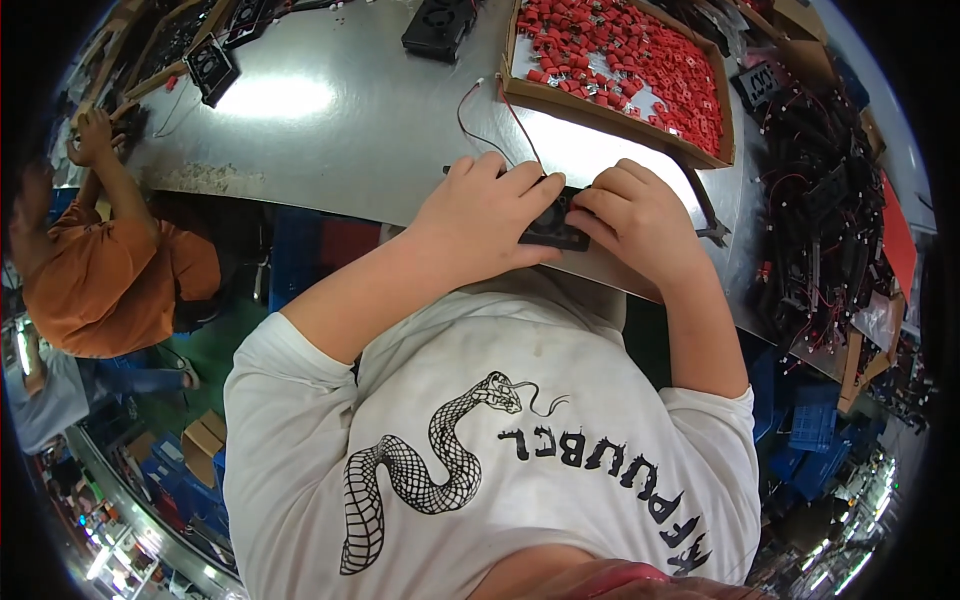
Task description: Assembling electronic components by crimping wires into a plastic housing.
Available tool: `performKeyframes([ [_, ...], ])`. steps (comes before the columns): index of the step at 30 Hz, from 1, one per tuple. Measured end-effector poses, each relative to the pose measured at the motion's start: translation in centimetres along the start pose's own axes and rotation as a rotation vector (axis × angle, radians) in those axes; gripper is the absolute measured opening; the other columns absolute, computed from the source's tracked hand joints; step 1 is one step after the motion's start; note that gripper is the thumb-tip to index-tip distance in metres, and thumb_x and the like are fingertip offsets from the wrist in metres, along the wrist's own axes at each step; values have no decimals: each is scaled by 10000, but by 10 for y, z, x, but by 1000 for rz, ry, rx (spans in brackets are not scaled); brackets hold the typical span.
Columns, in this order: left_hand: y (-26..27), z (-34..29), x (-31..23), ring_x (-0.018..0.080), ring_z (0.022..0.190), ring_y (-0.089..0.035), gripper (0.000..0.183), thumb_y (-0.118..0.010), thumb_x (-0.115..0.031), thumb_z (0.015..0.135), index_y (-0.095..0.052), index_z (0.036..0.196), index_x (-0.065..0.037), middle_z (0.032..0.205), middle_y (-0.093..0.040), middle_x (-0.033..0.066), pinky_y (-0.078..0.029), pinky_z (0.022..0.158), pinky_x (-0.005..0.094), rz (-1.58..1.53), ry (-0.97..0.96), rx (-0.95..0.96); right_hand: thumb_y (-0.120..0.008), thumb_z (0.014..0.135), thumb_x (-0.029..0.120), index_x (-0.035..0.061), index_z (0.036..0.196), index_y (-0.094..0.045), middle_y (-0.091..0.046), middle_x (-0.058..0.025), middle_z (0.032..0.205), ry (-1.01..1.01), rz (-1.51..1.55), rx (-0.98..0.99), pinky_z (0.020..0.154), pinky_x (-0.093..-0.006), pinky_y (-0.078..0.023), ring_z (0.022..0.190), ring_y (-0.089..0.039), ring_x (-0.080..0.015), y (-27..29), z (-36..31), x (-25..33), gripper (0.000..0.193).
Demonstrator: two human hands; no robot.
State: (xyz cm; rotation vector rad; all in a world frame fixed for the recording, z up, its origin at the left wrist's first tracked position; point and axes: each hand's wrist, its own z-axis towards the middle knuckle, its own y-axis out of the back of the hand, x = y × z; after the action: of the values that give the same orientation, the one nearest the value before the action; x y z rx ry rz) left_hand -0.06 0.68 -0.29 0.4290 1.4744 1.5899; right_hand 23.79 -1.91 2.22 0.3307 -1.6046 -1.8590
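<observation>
At the near edge of the metal table, a black plastic housing (556, 237) lies under my hands. My left hand (488, 212) is closed over its left side, fingers on the far edge and thumb on the near one. The fingers of my right hand (640, 218) are pinched together at its right part; what they hold, if anything, is hidden. A red and a black wire (522, 128) run from behind my left fingers onto the tabletop and end in small pale connectors. My fingers cover much of the housing.
A cardboard tray (622, 133) of small red parts sits beyond my hands. A dark metal tool (714, 232) lies right of my right hand. Black wired parts (815, 205) are heaped at the right. More black housings (440, 28) lie farther back. Another person (105, 270) works at the left.
</observation>
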Motion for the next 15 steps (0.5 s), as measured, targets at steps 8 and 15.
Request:
performKeyframes([
  [8, -6, 0, 4, 256, 909, -600, 706, -822, -527, 719, -614, 1276, -147, 1106, -645, 35, -475, 780, 393, 48, -61, -98, -849, 709, 108, 55, 871, -719, -630, -63, 825, -57, 153, -78, 662, -361, -527, 776, -625, -245, -10, -4, -5, 214],
  [15, -7, 0, 4, 251, 902, -592, 723, -827, -530, 709, -609, 1285, -151, 1111, -637, 27, -466, 772, 388, 46, -63, -101, -850, 695, 73, 51, 858, -709, -620, -62, 812, -67, 218, -47, 624, -346, -522, 740, -626, -230, -7, 0, -6, 218],
])
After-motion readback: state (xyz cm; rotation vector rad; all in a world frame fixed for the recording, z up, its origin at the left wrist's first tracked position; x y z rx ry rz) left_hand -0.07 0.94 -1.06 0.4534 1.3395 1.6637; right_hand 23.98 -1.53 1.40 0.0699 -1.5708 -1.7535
